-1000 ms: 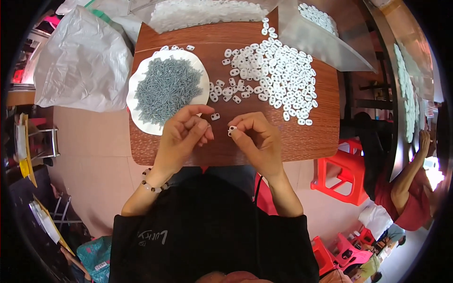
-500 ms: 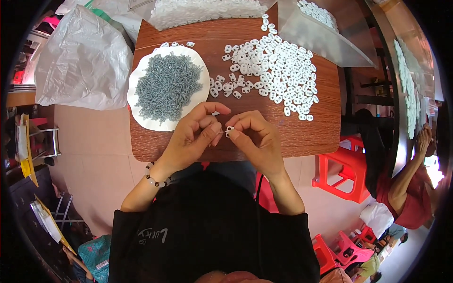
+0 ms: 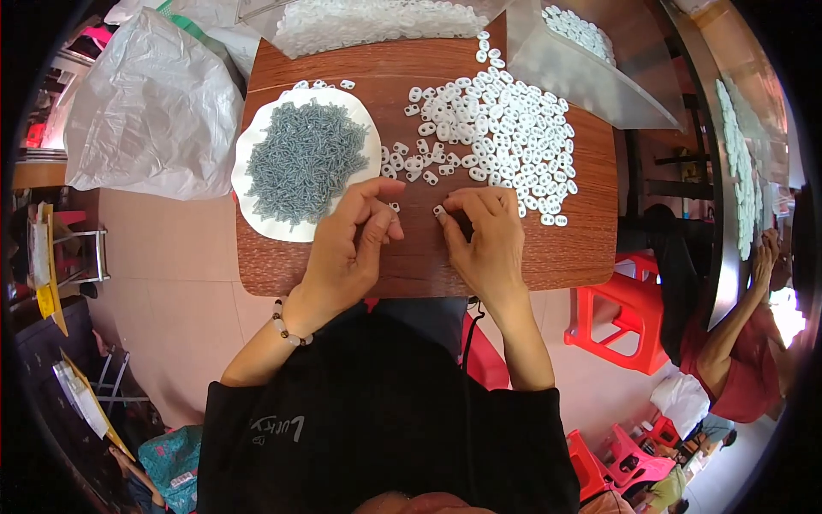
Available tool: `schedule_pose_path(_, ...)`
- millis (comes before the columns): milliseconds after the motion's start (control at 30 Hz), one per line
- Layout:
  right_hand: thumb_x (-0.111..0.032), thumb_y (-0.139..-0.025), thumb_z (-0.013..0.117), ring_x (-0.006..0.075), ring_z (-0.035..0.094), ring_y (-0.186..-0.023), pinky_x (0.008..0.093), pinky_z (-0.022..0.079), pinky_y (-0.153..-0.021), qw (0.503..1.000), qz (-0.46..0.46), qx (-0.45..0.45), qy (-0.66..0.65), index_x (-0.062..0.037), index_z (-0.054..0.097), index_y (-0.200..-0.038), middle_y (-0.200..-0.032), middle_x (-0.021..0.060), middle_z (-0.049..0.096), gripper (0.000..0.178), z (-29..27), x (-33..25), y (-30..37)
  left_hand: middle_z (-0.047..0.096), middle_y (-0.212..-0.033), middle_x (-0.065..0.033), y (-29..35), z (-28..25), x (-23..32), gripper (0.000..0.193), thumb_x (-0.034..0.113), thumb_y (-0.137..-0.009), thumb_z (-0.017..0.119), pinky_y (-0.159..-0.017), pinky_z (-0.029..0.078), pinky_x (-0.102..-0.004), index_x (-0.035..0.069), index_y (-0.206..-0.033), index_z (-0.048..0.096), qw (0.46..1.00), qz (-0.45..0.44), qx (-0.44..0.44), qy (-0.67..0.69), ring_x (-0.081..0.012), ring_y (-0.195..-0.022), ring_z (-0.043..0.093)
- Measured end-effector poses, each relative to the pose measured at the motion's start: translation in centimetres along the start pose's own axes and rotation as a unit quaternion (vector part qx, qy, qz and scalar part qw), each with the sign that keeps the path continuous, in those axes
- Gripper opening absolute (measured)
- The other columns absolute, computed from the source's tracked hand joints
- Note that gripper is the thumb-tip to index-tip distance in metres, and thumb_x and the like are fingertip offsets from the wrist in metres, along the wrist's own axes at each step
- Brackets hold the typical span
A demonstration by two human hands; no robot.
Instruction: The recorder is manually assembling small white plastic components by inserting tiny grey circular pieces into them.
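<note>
My right hand point(image 3: 492, 244) pinches a small white oval plastic piece with holes point(image 3: 439, 212) between thumb and forefinger, low over the near middle of the table. My left hand point(image 3: 347, 248), a bead bracelet at its wrist, is just right of the plate's near edge. Its fingers are curled in toward the thumb; what lies between them, if anything, is hidden. Close beside its fingertips is another white oval piece point(image 3: 395, 207). A scalloped white plate point(image 3: 242, 184) carries a heap of small grey screw-like pins point(image 3: 304, 163). Right of it, many white oval pieces point(image 3: 522, 137) lie spread out.
The brown wood-grain table point(image 3: 565, 257) has a clear bin point(image 3: 591, 90) of white pieces at its far right and more pieces behind a far panel. A white plastic sack point(image 3: 150, 120) stands left. Red stools point(image 3: 621, 317) and a co-worker's arm point(image 3: 728, 334) are at right.
My hands have moved apart. The right hand went rightward and slightly away from me with the white piece; the left shifted a little left. A white piece now shows by the left fingertips.
</note>
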State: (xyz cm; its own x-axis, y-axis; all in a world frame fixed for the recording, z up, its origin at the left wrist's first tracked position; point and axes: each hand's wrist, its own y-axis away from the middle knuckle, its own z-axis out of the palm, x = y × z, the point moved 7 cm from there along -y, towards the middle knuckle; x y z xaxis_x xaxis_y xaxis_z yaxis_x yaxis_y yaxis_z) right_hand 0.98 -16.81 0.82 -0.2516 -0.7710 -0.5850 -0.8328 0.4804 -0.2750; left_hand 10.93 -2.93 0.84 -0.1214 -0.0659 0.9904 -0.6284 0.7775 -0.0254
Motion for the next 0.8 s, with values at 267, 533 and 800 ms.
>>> schedule_pose_path(267, -0.005, -0.082, 0.072, 0.0167, 0.06, -0.065, 0.0279, 0.047, -0.059, 0.918, 0.096, -0.034, -0.384, -0.0032, 0.071, -0.099, -0.082, 0.0089, 0.067, 0.017, 0.1, -1.2, 0.9, 0.056, -0.072, -0.0048, -0.3, 1.2, 1.4, 0.028, 0.001, -0.097, 0.05, -0.069, 0.043, -0.0224, -0.001, -0.124, 0.049, 0.99, 0.087, 0.001, -0.113, -0.0089, -0.07, 0.054)
schedule_pose_path(533, -0.003, -0.089, 0.066, 0.0087, 0.059, -0.073, 0.0218, 0.046, -0.066, 0.932, 0.051, -0.062, -0.352, 0.0005, 0.064, -0.093, -0.083, 0.0044, 0.063, 0.005, 0.4, -1.6, 1.0, 0.059, -0.075, -0.0015, 0.2, 2.1, 0.3, 0.024, 0.01, -0.098, 0.053, -0.065, 0.044, -0.0201, -0.001, -0.119, 0.053, 0.99, -0.055, -0.021, 0.13, -0.0068, -0.069, 0.055)
schedule_pose_path(800, -0.006, -0.091, 0.065, 0.0086, 0.053, -0.074, 0.0215, 0.042, -0.066, 0.931, 0.039, -0.01, -0.362, -0.0002, 0.063, -0.092, -0.083, 0.0039, 0.06, 0.006, -1.0, -1.9, 0.8, 0.064, -0.078, -0.0026, 1.2, 2.0, -1.7, 0.018, 0.016, -0.094, 0.062, -0.063, 0.045, -0.0197, -0.001, -0.095, 0.066, 0.968, -0.128, -0.004, 0.215, -0.0054, -0.069, 0.056)
